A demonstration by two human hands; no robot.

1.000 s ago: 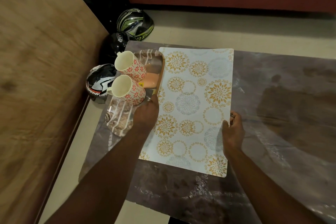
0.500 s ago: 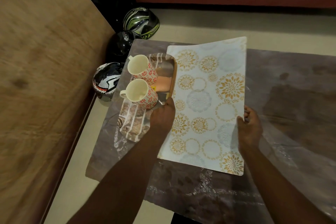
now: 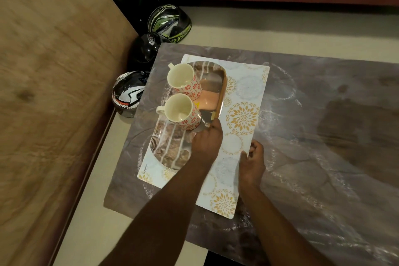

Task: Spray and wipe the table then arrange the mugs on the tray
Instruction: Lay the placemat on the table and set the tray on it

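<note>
In the centre left of the frame our left hand [image 3: 206,142] grips the tray [image 3: 172,153] rim; two mugs [image 3: 183,112] stand on it. Our right hand [image 3: 252,157] pinches the mat [image 3: 244,114] edge. The tray looks stiff and slippery, the mugs fragile, so we should keep it level.

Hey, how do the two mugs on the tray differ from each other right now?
The far mug stands at the tray's far end; the near mug stands mid-tray, closer to the left hand. The far mug's handle points up-left in the head view; the near mug's points left. Both are cream inside, empty, upright, with a red flower pattern outside.
</note>
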